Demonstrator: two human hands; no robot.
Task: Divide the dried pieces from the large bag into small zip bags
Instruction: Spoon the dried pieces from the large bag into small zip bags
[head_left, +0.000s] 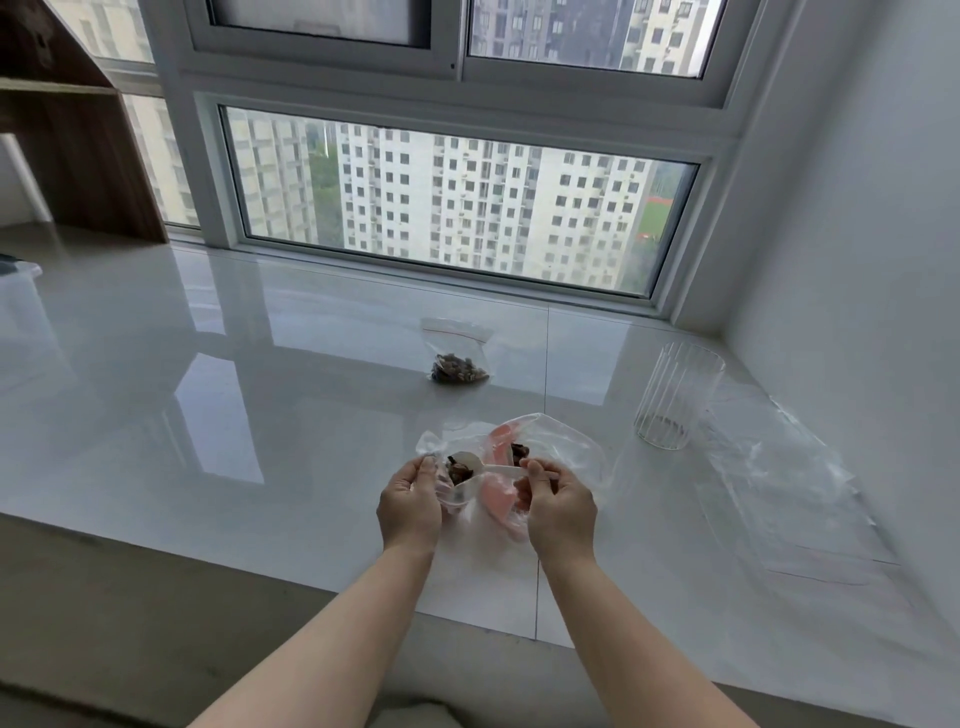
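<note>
My left hand (409, 506) holds a small clear zip bag (441, 470) open at its mouth, just above the white sill. My right hand (558, 506) grips a white plastic spoon (480, 466) whose bowl, loaded with dark dried pieces, sits inside that small bag. Behind my right hand lies the large clear bag (561, 447) with pink printing and a few dark pieces in it. Farther back a filled small zip bag (460, 358) with a red seal line lies flat on the sill.
A ribbed clear glass (675, 402) stands to the right. Beside it lie flat empty clear bags (789, 488) along the right wall. The window frame (457, 270) closes the back. A wooden shelf (78, 156) stands far left, and the sill's front edge runs below my forearms.
</note>
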